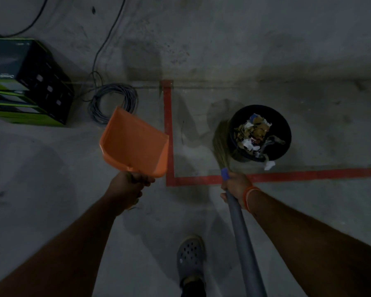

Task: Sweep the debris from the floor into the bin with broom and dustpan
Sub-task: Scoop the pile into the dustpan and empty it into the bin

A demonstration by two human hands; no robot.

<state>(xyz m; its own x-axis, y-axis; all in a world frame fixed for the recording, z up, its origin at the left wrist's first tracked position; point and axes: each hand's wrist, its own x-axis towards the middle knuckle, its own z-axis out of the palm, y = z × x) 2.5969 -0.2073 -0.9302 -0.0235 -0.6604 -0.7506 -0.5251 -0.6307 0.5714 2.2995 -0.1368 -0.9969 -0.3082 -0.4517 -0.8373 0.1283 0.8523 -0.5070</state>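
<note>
My left hand (130,186) grips the handle of an orange dustpan (133,142), held up off the floor with nothing in its pan. My right hand (237,188) grips the grey handle of a broom (243,239); its straw bristles (221,144) hang beside the left wall of a black round bin (285,133). The bin stands on the floor and holds paper scraps and dry leaves (254,133). One white paper scrap (269,165) lies on the floor at the bin's near edge.
Red tape lines (168,133) mark a corner on the concrete floor. A coil of grey cable (114,102) lies beyond the dustpan, and a black-and-green box (28,84) stands at the left. My foot in a grey clog (191,258) is at the bottom.
</note>
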